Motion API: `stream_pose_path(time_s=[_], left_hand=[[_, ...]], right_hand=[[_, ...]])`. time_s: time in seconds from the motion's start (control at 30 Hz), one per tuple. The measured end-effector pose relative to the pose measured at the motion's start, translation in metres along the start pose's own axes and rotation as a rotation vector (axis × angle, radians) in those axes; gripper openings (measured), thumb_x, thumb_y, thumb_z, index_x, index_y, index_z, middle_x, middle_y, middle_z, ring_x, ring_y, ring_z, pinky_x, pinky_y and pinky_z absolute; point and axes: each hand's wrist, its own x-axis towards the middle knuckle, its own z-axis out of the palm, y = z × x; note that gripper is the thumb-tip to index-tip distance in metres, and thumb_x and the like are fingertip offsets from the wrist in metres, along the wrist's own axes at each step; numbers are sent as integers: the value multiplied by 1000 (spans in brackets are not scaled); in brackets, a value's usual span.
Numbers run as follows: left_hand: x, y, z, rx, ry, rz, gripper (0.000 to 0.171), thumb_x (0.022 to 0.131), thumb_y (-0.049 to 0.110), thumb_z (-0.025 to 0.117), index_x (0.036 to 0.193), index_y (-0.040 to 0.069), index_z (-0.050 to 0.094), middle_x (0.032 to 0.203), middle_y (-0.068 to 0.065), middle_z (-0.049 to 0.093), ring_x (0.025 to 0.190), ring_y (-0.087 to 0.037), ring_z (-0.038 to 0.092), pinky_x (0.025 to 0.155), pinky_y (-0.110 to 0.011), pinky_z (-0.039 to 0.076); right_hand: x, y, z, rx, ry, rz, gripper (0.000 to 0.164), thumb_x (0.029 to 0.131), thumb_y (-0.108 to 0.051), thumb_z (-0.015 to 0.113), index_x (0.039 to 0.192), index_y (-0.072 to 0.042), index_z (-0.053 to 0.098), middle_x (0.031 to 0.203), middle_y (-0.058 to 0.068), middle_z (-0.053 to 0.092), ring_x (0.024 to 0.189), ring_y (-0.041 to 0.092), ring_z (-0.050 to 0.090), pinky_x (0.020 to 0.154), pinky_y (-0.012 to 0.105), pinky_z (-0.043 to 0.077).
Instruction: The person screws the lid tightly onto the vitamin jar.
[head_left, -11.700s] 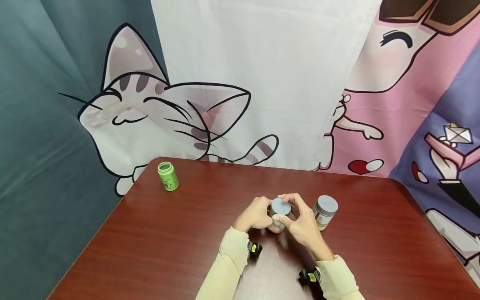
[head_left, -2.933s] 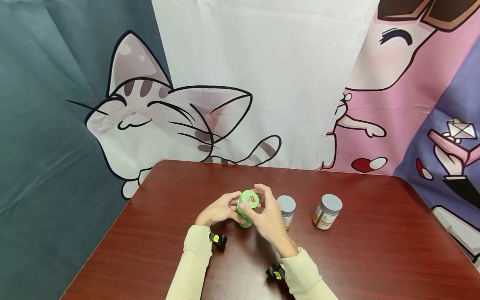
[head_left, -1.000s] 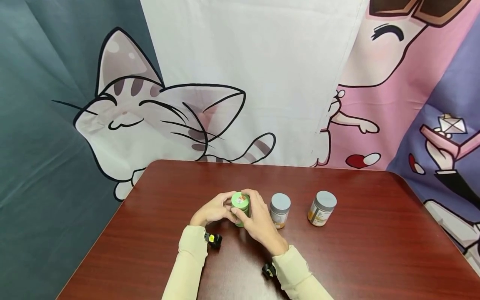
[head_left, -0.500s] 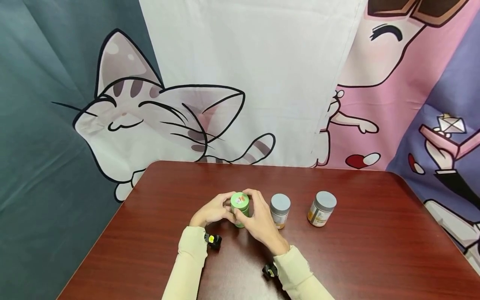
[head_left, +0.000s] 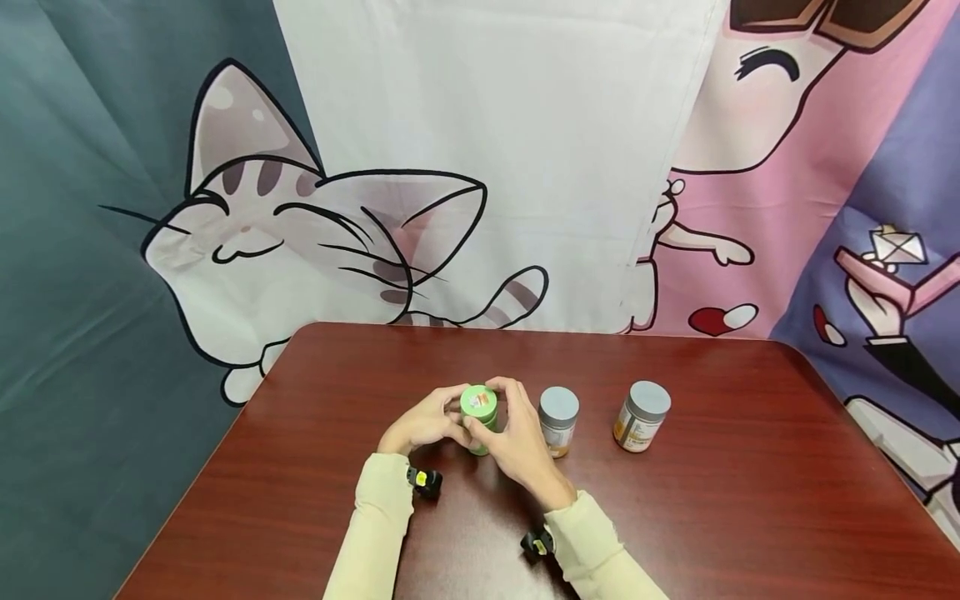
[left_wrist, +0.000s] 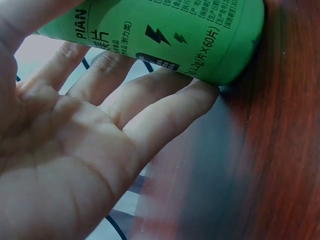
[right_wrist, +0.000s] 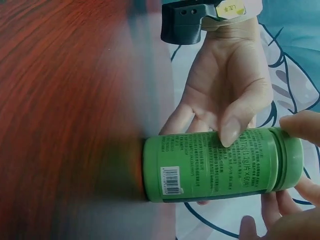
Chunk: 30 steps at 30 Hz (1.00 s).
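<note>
A green tablet bottle (right_wrist: 205, 165) stands upright on the table between both hands, its green lid (head_left: 478, 402) on top. The left hand (head_left: 423, 423) grips the bottle's body from the left, thumb on the near side and fingers round the far side. From the right, the right hand (head_left: 521, 442) holds the lid between thumb and fingers. In the right wrist view a narrow ring gap shows under the lid (right_wrist: 294, 162). Just right of the right hand stands a grey-lidded jar (head_left: 558, 417), partly covered by that hand.
A second grey-lidded jar (head_left: 641, 417) stands further right. The dark red wooden table (head_left: 750, 483) ends at a back edge before a printed cloth (head_left: 570, 150) with cartoon figures. Each wrist carries a small black camera (head_left: 426, 483).
Earliest, the green bottle stood lidless at back left and both hands held a grey-lidded jar. Since then the lidded bottle came between the hands; in the last second they barely move.
</note>
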Motion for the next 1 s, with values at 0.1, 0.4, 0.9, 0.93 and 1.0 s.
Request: stream_pose_path(time_s=[0.1,0.4,0.9,0.93,1.0], left_hand=[[-1,1,-1,22,8,17,60,68,-12,67,123,6,51,106,-10,64,89,-21,64,76,-35,52],[-1,2,-3,69,-3,32,61,71,-9,67,127,7,51,112,-7,63,98,-18,60,79,-32,51],[7,-19,-8,71,19,7,63,67,-6,70,124,14,53,109,-6,64,94,-20,63,78,-33,51],[7,-19,-8,73,21,5,63,67,-6,71,124,15,53,109,-6,64,94,-20,62,79,-33,50],[7,-19,-8,82,29,4,63,67,-4,72,123,16,53,109,-5,64,95,-19,62,79,-32,50]], right_hand=[[0,0,1,19,-19,16,56,77,-33,72,124,-20,45,118,-2,48,108,14,46,85,44,41],[-2,-20,-7,218,-137,51,69,81,-18,69,139,-21,32,138,2,39,119,20,46,96,44,38],[-3,-28,-11,309,-156,14,56,85,1,59,135,-4,36,136,8,42,118,28,47,96,48,36],[-3,-28,-11,311,-150,18,55,85,1,59,135,-4,37,135,8,43,117,28,48,95,48,37],[-3,-27,-10,310,-136,24,54,85,0,60,134,-4,38,134,8,45,116,29,48,94,48,37]])
